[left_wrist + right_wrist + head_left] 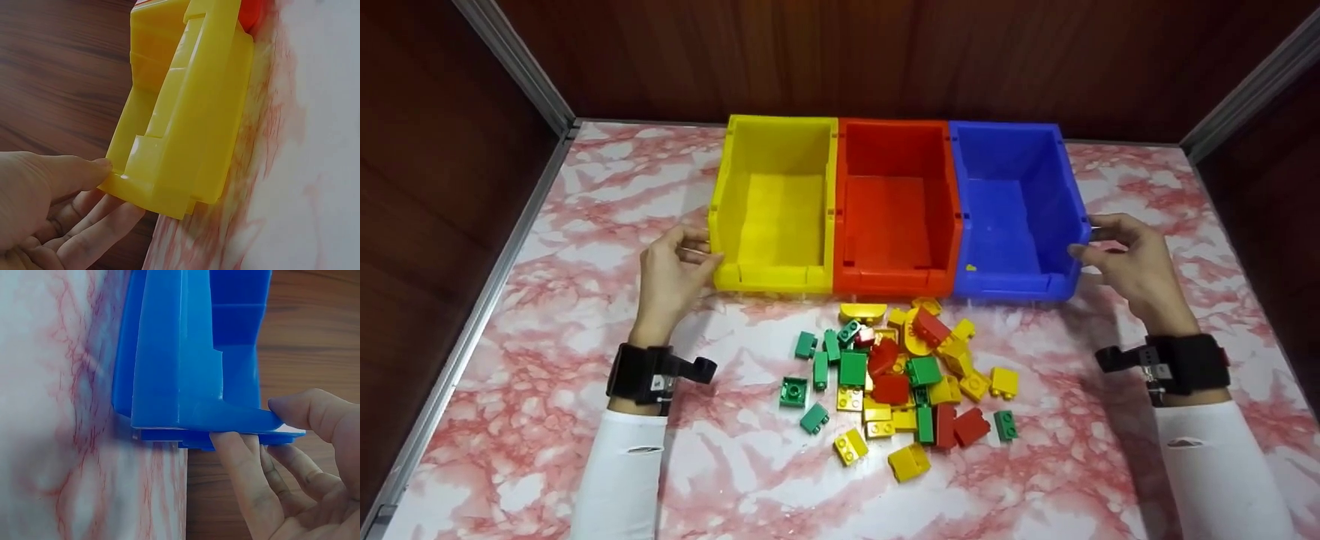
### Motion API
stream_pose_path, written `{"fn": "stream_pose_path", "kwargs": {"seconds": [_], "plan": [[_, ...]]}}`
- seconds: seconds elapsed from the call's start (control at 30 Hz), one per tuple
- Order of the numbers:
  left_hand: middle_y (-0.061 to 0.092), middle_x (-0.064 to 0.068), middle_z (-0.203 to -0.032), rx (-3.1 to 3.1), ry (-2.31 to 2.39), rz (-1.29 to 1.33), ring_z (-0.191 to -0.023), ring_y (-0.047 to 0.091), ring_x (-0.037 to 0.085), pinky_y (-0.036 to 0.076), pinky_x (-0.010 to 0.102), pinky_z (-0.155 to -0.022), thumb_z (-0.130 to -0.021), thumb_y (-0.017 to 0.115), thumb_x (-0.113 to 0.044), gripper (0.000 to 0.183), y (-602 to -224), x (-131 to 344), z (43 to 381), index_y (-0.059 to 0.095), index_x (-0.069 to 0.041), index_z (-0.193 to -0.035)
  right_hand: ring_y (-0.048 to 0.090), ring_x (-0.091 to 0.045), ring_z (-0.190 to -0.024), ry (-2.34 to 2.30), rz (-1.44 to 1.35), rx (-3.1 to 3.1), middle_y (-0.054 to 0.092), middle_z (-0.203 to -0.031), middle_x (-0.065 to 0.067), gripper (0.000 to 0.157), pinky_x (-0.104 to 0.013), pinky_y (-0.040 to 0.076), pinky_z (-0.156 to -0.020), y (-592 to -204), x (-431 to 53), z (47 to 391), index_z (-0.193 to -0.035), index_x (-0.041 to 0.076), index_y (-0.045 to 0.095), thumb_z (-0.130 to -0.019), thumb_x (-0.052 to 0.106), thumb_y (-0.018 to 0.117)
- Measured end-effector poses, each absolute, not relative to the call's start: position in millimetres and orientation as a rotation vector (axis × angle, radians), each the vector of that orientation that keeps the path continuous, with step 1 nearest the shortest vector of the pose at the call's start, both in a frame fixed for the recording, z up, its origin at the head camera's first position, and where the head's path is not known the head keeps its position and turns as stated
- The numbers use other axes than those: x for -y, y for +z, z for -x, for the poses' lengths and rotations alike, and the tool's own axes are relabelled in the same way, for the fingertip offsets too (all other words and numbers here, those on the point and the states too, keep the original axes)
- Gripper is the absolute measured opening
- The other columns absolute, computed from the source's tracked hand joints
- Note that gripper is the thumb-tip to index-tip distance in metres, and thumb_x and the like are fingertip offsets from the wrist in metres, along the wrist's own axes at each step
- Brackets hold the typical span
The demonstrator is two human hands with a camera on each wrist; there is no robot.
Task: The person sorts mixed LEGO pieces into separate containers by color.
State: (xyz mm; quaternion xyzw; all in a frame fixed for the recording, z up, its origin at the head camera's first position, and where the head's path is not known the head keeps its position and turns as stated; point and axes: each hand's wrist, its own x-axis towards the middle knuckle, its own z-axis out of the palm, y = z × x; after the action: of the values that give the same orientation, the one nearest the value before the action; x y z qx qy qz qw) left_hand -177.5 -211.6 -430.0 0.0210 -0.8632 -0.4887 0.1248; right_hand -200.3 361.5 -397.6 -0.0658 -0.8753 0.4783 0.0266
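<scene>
Three bins stand side by side in the head view: a yellow bin [772, 279], a red bin [894, 283] and a blue bin [1012, 286]. My left hand [671, 270] pinches the left side wall of the yellow bin, thumb at its front corner. On the other end, my right hand [1136, 266] grips the blue bin's right wall, its thumb [306, 410] over the rim and its fingers [247, 478] against the outside. A small yellow speck [971, 268] shows at the front of the blue bin.
In front of the bins lies a loose pile of toy building bricks, among them a green brick [852, 369], a red brick [891, 389] and a yellow brick [910, 462]. The marbled tabletop [547, 337] is enclosed by dark wooden panels [885, 60] with metal edging.
</scene>
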Motion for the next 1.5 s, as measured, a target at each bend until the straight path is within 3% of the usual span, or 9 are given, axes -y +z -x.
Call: {"fn": "stream_pose_path", "kwargs": {"seconds": [0.2, 0.43, 0.63, 0.73, 0.8, 0.93, 1.03, 1.27, 1.5], "plan": [[0.076, 0.024, -0.11, 2.524, -1.456, -0.08, -0.093, 0.07, 0.024, 0.055, 0.01, -0.079, -0.091, 0.077, 0.0, 0.028, -430, 214, 178, 0.072, 0.004, -0.118, 0.066, 0.006, -0.082, 1.465, 0.218, 2.716, 0.065, -0.095, 0.03, 0.055, -0.018, 0.061, -0.065, -399, -361, 197, -0.145, 0.004, 0.059, -0.096, 0.021, 0.078], [0.075, 0.023, -0.113, 2.534, -1.474, -0.062, -0.089, 0.066, 0.009, 0.056, 0.01, -0.08, -0.092, 0.077, -0.002, 0.029, -430, 217, 179, 0.071, 0.005, -0.119, 0.064, 0.01, -0.085, 1.319, 0.172, 2.654, 0.066, -0.109, 0.018, 0.058, -0.01, 0.057, -0.071, -389, -351, 181, -0.148, 0.005, 0.058, -0.095, 0.022, 0.077], [0.076, 0.021, -0.111, 2.547, -1.455, -0.086, -0.09, 0.067, 0.014, 0.054, 0.008, -0.078, -0.092, 0.077, -0.004, 0.028, -433, 219, 177, 0.072, 0.003, -0.119, 0.064, 0.012, -0.091, 1.104, -0.057, 2.516, 0.073, -0.12, -0.006, 0.053, -0.002, 0.052, -0.076, -370, -318, 160, -0.137, 0.007, 0.068, -0.088, 0.014, 0.084], [0.075, 0.022, -0.112, 2.548, -1.452, -0.082, -0.092, 0.068, 0.018, 0.054, 0.008, -0.077, -0.092, 0.077, -0.004, 0.028, -432, 218, 176, 0.071, 0.003, -0.119, 0.062, 0.01, -0.097, 1.106, -0.205, 2.549, 0.069, -0.126, -0.015, 0.06, -0.001, 0.05, -0.08, -360, -298, 147, -0.142, 0.008, 0.065, -0.086, 0.016, 0.086], [0.075, 0.023, -0.112, 2.551, -1.449, -0.081, -0.092, 0.068, 0.019, 0.054, 0.007, -0.077, -0.092, 0.077, -0.004, 0.029, -432, 218, 175, 0.071, 0.004, -0.12, 0.062, 0.001, -0.104, 1.101, -0.301, 2.599, 0.065, -0.131, -0.016, 0.067, 0.0, 0.047, -0.084, -354, -285, 139, -0.147, 0.01, 0.061, -0.085, 0.019, 0.087], [0.076, 0.023, -0.112, 2.547, -1.452, -0.077, -0.09, 0.068, 0.017, 0.054, 0.007, -0.076, -0.092, 0.076, -0.003, 0.029, -432, 217, 176, 0.071, 0.004, -0.12, 0.063, -0.023, -0.111, 0.985, -0.483, 2.704, 0.059, -0.137, -0.017, 0.083, -0.028, 0.058, -0.093, -350, -261, 126, -0.154, 0.018, 0.053, -0.082, 0.029, 0.09], [0.076, 0.024, -0.112, 2.544, -1.442, -0.066, -0.09, 0.068, 0.018, 0.054, 0.007, -0.076, -0.092, 0.076, -0.003, 0.028, -432, 216, 177, 0.071, 0.005, -0.119, 0.064, -0.03, -0.107, 0.866, -0.619, 2.759, 0.058, -0.137, -0.016, 0.09, -0.048, 0.058, -0.083, -352, -246, 123, -0.156, 0.019, 0.05, -0.078, 0.037, 0.092], [0.076, 0.023, -0.111, 2.536, -1.429, -0.065, -0.087, 0.067, 0.014, 0.054, 0.007, -0.075, -0.091, 0.076, -0.002, 0.028, -431, 215, 179, 0.071, 0.006, -0.118, 0.06, -0.018, -0.076, 0.721, -0.849, 2.889, 0.063, -0.125, -0.013, 0.08, -0.026, 0.051, -0.058, -364, -215, 127, -0.146, 0.012, 0.06, -0.078, 0.041, 0.091], [0.076, 0.023, -0.111, 2.538, -1.412, -0.07, -0.088, 0.067, 0.015, 0.053, 0.005, -0.075, -0.091, 0.076, -0.002, 0.026, -431, 214, 178, 0.072, 0.006, -0.115, 0.058, -0.017, -0.068, 0.732, -0.92, 3.015, 0.072, -0.116, -0.015, 0.059, -0.023, 0.047, -0.057, -380, -189, 134, -0.133, 0.004, 0.069, -0.081, 0.023, 0.09]]}}
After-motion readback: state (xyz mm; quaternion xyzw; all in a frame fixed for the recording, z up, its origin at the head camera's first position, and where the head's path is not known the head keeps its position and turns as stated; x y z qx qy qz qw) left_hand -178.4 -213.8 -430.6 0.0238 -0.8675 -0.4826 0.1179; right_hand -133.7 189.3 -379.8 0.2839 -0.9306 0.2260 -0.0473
